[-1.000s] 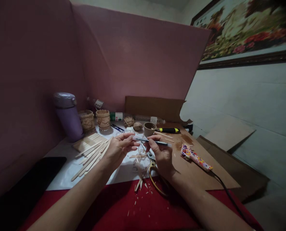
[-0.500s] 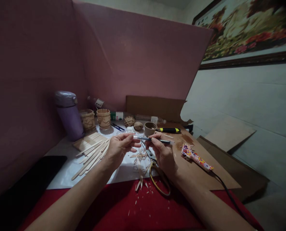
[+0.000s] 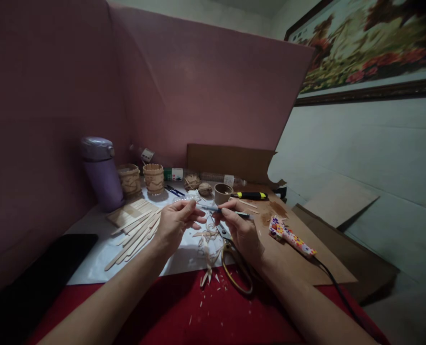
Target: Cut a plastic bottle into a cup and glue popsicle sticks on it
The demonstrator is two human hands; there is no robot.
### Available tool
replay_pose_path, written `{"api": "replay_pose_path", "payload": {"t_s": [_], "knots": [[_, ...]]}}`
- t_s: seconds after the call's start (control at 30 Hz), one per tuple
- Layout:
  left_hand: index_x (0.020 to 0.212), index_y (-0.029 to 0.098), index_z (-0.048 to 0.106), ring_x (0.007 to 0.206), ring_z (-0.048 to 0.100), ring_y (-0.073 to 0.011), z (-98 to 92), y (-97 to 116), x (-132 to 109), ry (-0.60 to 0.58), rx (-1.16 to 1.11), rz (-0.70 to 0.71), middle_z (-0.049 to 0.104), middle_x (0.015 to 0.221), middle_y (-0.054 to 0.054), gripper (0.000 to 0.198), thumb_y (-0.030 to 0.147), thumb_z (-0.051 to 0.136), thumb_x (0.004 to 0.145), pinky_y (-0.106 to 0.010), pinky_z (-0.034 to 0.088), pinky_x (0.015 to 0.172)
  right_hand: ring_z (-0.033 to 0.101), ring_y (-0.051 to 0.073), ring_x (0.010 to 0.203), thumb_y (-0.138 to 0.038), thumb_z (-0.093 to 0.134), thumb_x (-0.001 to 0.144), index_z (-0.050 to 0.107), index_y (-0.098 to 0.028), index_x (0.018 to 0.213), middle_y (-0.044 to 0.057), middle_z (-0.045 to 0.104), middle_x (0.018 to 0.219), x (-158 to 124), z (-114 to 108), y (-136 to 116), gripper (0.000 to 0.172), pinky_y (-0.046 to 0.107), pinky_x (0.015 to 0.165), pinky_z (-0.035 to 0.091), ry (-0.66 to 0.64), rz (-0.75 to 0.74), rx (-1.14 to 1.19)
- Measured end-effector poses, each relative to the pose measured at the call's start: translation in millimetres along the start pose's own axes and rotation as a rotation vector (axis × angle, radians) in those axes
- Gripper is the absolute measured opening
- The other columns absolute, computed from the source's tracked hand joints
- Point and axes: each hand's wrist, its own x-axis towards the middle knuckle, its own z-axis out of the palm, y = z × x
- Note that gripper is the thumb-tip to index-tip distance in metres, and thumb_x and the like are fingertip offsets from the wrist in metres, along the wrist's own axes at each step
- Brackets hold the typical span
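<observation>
A slim pen (image 3: 209,208) with a clear barrel and a dark end lies nearly level between my hands, above the white sheet. My left hand (image 3: 177,221) pinches its left end between thumb and forefinger, the other fingers loosely bent. Around the pen's darker right part, the thumb and fingers of my right hand (image 3: 241,230) are closed. Below my right hand lie scissors (image 3: 237,268) with gold-coloured handles, partly hidden by the wrist. Wood shavings and twine scraps (image 3: 208,247) are scattered beneath the hands.
Craft sticks (image 3: 134,239) fan out at left, near a purple bottle (image 3: 105,177) and a wooden cup (image 3: 153,178). Twine balls (image 3: 192,181), a small brown pot (image 3: 223,192) and a utility knife (image 3: 251,195) lie behind. A flowered glue gun (image 3: 292,237) rests on cardboard (image 3: 328,268).
Both hands still grip the pen and have barely moved. The pen's right end sits slightly lower and further left, and the whole view has shifted a little.
</observation>
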Motion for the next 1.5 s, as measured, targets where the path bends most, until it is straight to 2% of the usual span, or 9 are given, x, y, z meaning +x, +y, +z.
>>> {"api": "replay_pose_path", "payload": {"t_s": [0.27,0.4,0.57,0.67,0.83,1.0,1.13,1.5], "knots": [[0.064,0.008,0.064,0.050,0.068,-0.0164,-0.8,1.6,1.7,0.014,-0.026,-0.055,0.072,0.061,-0.009,0.049,0.041,0.096,0.045,-0.018,0.051,0.041,0.064,0.016,0.069,-0.031,0.068,0.086,0.068,-0.022,0.083,-0.001,0.072,0.075,-0.4,0.8,3.3,0.010,0.032,0.072,0.047,-0.022,0.013,-0.001],[0.064,0.009,0.062,0.048,0.068,-0.0159,-0.1,1.2,2.2,0.029,0.006,-0.095,0.071,0.060,-0.009,0.042,0.039,0.091,0.059,-0.018,0.050,0.041,0.065,0.016,0.067,-0.033,0.069,0.086,0.066,-0.021,0.081,-0.001,0.073,0.074,0.2,2.5,2.0,0.013,0.032,0.071,0.049,-0.002,0.024,-0.009],[0.076,0.008,0.064,0.051,0.068,-0.0157,1.4,-1.7,0.9,0.011,0.019,-0.111,0.073,0.068,-0.012,0.042,0.046,0.083,0.071,-0.021,0.053,0.046,0.063,0.014,0.057,-0.037,0.072,0.083,0.063,-0.021,0.073,-0.001,0.072,0.067,2.1,6.3,-0.3,0.020,0.029,0.061,0.049,0.076,0.031,0.031],[0.080,0.008,0.065,0.049,0.066,-0.0144,1.8,-1.9,0.3,-0.040,0.006,-0.089,0.072,0.066,-0.010,0.045,0.045,0.087,0.065,-0.021,0.052,0.046,0.062,0.014,0.054,-0.040,0.074,0.081,0.062,-0.020,0.070,0.000,0.072,0.064,3.5,7.0,0.9,0.025,0.028,0.056,0.048,0.096,0.036,0.039],[0.076,0.009,0.065,0.044,0.062,-0.0130,1.7,-2.8,0.3,-0.065,0.030,-0.064,0.070,0.059,-0.008,0.050,0.044,0.092,0.053,-0.020,0.048,0.041,0.059,0.013,0.049,-0.040,0.073,0.080,0.060,-0.020,0.067,-0.001,0.069,0.058,5.0,6.6,2.0,0.028,0.025,0.049,0.046,0.127,0.050,0.048],[0.071,0.009,0.066,0.045,0.064,-0.0144,2.3,-2.4,-0.8,-0.063,0.049,-0.053,0.071,0.061,-0.009,0.049,0.045,0.092,0.051,-0.020,0.049,0.041,0.058,0.012,0.051,-0.036,0.071,0.082,0.060,-0.020,0.068,-0.001,0.068,0.060,3.9,3.4,-1.0,0.024,0.025,0.052,0.044,0.107,0.048,0.013],[0.068,0.008,0.066,0.045,0.065,-0.0157,2.7,-1.0,-0.9,-0.054,0.066,-0.070,0.071,0.059,-0.010,0.050,0.043,0.094,0.046,-0.020,0.050,0.040,0.057,0.012,0.057,-0.034,0.070,0.083,0.060,-0.020,0.071,-0.002,0.067,0.063,3.2,2.1,-4.3,0.022,0.027,0.059,0.044,0.024,0.063,0.001],[0.068,0.009,0.064,0.043,0.063,-0.0133,3.1,-0.4,-2.0,0.010,0.086,-0.106,0.069,0.056,-0.007,0.031,0.030,0.088,0.065,-0.018,0.048,0.039,0.056,0.013,0.059,-0.040,0.071,0.083,0.060,-0.020,0.073,-0.003,0.066,0.063,1.8,5.9,2.7,0.025,0.028,0.063,0.042,0.016,0.045,-0.028]]}}
